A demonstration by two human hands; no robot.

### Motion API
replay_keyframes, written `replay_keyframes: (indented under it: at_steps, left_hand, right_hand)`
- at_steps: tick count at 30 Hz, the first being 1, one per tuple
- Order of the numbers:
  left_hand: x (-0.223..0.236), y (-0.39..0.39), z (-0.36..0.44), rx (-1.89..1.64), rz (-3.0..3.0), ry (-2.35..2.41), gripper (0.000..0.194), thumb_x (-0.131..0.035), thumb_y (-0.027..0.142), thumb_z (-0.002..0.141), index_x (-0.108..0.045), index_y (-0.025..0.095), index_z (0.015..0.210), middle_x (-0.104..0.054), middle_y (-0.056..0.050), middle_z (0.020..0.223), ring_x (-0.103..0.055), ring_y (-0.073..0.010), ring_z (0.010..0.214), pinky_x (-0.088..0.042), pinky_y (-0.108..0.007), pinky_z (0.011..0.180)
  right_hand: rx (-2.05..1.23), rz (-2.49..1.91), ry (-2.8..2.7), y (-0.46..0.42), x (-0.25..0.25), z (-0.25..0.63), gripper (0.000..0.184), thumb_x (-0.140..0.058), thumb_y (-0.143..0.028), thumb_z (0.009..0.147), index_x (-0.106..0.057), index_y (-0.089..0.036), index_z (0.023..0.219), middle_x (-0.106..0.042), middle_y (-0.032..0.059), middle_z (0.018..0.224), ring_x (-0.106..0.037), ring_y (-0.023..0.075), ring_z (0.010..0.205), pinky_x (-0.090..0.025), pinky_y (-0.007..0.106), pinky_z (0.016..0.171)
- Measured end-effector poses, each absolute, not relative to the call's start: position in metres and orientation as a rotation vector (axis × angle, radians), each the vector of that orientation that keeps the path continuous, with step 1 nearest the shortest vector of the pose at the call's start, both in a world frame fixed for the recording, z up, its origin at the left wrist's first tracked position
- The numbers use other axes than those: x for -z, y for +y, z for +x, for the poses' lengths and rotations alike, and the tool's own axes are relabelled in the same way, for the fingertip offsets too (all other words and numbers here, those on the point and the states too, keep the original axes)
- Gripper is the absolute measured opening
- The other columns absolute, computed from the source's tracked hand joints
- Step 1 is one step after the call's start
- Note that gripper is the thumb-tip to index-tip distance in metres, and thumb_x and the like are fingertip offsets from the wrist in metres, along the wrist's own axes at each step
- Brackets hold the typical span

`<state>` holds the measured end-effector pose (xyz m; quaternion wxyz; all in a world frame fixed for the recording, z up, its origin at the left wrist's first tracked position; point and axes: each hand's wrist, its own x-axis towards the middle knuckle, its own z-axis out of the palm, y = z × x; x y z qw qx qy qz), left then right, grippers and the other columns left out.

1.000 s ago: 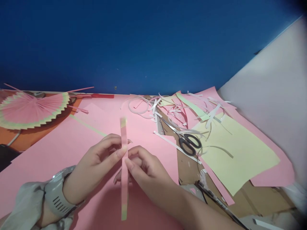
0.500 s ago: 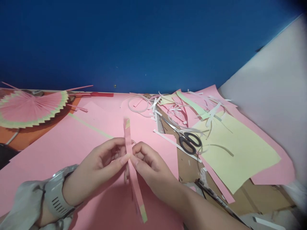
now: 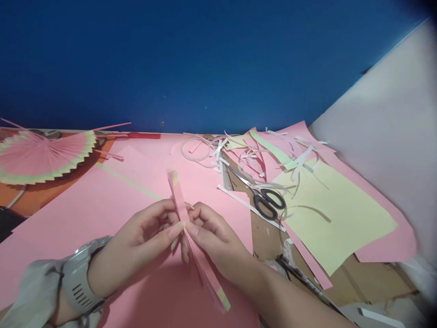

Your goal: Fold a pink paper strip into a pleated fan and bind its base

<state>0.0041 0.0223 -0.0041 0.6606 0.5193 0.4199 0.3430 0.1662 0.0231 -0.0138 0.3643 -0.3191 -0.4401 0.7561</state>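
Note:
A narrow stack of folded pink paper (image 3: 201, 259) with yellow-green ends slants between my two hands, above a large pink sheet (image 3: 136, 155). My left hand (image 3: 153, 232) pinches the stack at its middle from the left, thumb in front and fingers curled behind. From the right, my right hand (image 3: 213, 232) pinches the same spot, its thumb almost touching the left thumb. The lower part of the stack spreads slightly into layers. Fingers partly hide what lies behind the pinch.
Black-handled scissors (image 3: 269, 202) lie right of my hands, near white paper strips (image 3: 300, 161) and a pale yellow sheet (image 3: 344, 218). A pleated pink paper fan (image 3: 48, 157) rests at far left. A dark pen-like object (image 3: 300, 275) lies at lower right. A blue wall (image 3: 205, 59) stands behind.
The folded paper has tilted: its upper end has moved left and its lower end right and slightly up. Both hands keep their pinch at the middle.

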Motion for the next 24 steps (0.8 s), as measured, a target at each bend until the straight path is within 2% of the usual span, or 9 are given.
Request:
replay_keyframes:
  at_steps: [3, 8, 12, 18, 24]
  left_hand:
    - [0.003, 0.022, 0.003, -0.772, 1.198, 0.965, 0.01, -0.054, 0.025, 0.086, -0.059, 0.027, 0.095, -0.058, 0.004, 0.078, -0.053, -0.0078, 0.069, -0.045, -0.015, 0.062]
    - [0.002, 0.022, 0.004, -0.807, 1.197, 0.961, 0.005, -0.055, 0.026, 0.085, -0.057, 0.025, 0.09, -0.06, 0.002, 0.086, -0.057, -0.0116, 0.084, -0.047, -0.019, 0.073]
    - [0.004, 0.022, 0.005, -0.797, 1.205, 1.029, 0.009, -0.051, 0.031, 0.087, -0.055, 0.022, 0.085, -0.055, 0.003, 0.074, -0.051, -0.0092, 0.068, -0.043, -0.018, 0.061]
    - [0.005, 0.021, 0.003, -0.793, 1.203, 1.093, 0.013, -0.05, 0.034, 0.087, -0.05, 0.022, 0.082, -0.049, 0.005, 0.066, -0.046, -0.0077, 0.06, -0.039, -0.018, 0.055]
    - [0.002, 0.023, 0.005, -0.811, 1.227, 1.093, 0.018, -0.051, 0.034, 0.087, -0.054, 0.021, 0.076, -0.052, 0.005, 0.059, -0.048, -0.0079, 0.053, -0.04, -0.018, 0.052]
  right_hand:
    - [-1.971, -0.885, -1.156, 0.023, 0.013, 0.167, 0.017, -0.048, -0.031, 0.089, -0.043, -0.019, 0.078, -0.052, -0.0055, 0.062, -0.049, 0.0055, 0.052, -0.038, 0.019, 0.054]
    - [-2.038, -0.92, -1.197, 0.021, 0.017, 0.166, 0.016, -0.046, -0.035, 0.089, -0.041, -0.021, 0.082, -0.042, -0.0112, 0.048, -0.036, 0.0041, 0.038, -0.028, 0.016, 0.041]
    - [-1.962, -0.945, -1.224, 0.019, 0.018, 0.164, 0.016, -0.049, -0.034, 0.088, -0.042, -0.02, 0.081, -0.036, -0.011, 0.051, -0.027, 0.0036, 0.042, -0.024, 0.016, 0.043]
    - [-1.805, -1.105, -1.538, 0.016, 0.01, 0.164, 0.024, -0.042, -0.038, 0.09, -0.049, -0.019, 0.079, -0.045, -0.0052, 0.063, -0.039, 0.0059, 0.055, -0.031, 0.018, 0.052]
    - [-1.702, -1.126, -1.597, 0.016, 0.008, 0.162, 0.031, -0.037, -0.04, 0.091, -0.048, -0.018, 0.072, -0.046, -0.0045, 0.063, -0.042, 0.0066, 0.056, -0.034, 0.019, 0.053]
